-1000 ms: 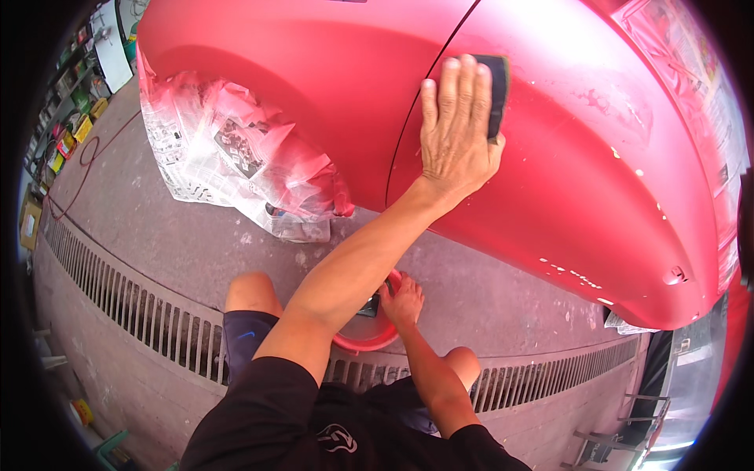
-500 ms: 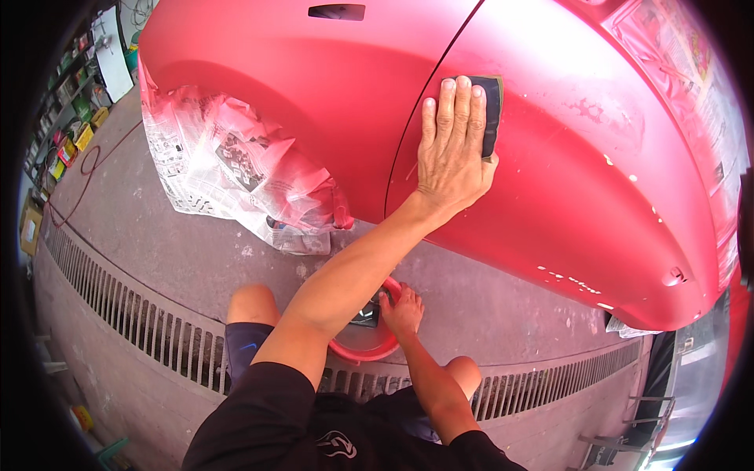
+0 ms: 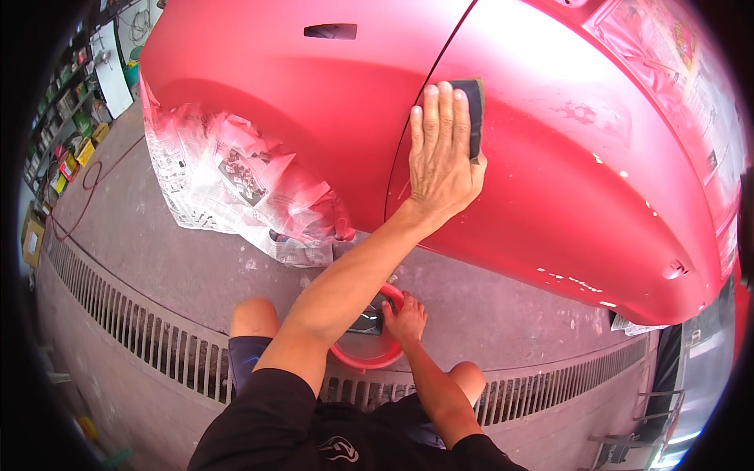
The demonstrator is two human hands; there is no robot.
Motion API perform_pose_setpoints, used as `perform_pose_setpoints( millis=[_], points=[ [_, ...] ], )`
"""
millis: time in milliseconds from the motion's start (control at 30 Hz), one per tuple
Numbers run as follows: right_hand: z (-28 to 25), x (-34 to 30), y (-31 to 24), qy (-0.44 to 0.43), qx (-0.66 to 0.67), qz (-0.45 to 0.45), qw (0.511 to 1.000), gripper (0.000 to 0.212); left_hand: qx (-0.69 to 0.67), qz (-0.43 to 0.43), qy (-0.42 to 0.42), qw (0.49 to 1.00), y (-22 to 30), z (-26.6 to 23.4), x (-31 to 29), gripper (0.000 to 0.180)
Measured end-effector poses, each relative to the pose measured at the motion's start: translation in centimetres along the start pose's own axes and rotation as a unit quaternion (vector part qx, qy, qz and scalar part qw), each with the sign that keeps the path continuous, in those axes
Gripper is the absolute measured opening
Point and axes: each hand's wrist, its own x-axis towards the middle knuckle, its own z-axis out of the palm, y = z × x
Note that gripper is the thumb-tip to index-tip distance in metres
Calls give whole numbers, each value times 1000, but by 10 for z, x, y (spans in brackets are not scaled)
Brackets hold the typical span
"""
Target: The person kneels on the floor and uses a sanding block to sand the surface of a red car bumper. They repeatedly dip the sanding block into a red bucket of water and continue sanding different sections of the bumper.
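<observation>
A dark sheet of sandpaper (image 3: pixel 476 118) lies on the red car body panel (image 3: pixel 550 188), just right of the panel seam. My left hand (image 3: pixel 445 161) presses it down with fingers stretched together and thumb at its near edge; most of the sheet is hidden under the palm. Lower down, my right hand (image 3: pixel 406 320) grips the right rim of a red bucket (image 3: pixel 365 363), thumb inside and fingers outside. A dark, shiny object (image 3: pixel 367 323) shows inside the bucket, partly covered by my left forearm; its kind is unclear.
Newspaper masking (image 3: pixel 212 169) covers the wheel area at left. More masking (image 3: pixel 667 63) covers the far right. A drain grating (image 3: pixel 173 345) crosses the floor near my knees. A hose (image 3: pixel 90 188) and stocked shelves (image 3: pixel 67 102) are at far left. Pale chips (image 3: pixel 624 174) mark the panel.
My left hand and the sandpaper have slid slightly left across the panel. My right hand stays on the bucket rim. The whole view has shifted a little.
</observation>
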Motion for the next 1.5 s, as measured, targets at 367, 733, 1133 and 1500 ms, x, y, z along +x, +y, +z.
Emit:
perform_pose_setpoints(
  millis=[367, 733, 1133, 1500],
  points=[
    [-5, -2, -3, 12, 8, -11, 1000, 75, 22, -4, 16, 1000, 6, 8, 6, 86],
    [-3, -4, 1, 45, 47, -3, 998, 76, -60, 34, -93, 993, -3, -9, -41, 68],
    [-22, -7, -26, -357, 670, 179, 625, 47, -490, -731, -248, 405, -83, -87, -364, 38],
    [31, 1, -37, -158, 112, 85, 977, 42, -52, -219, -498, 837, -102, -118, -332, 27]
  ],
)
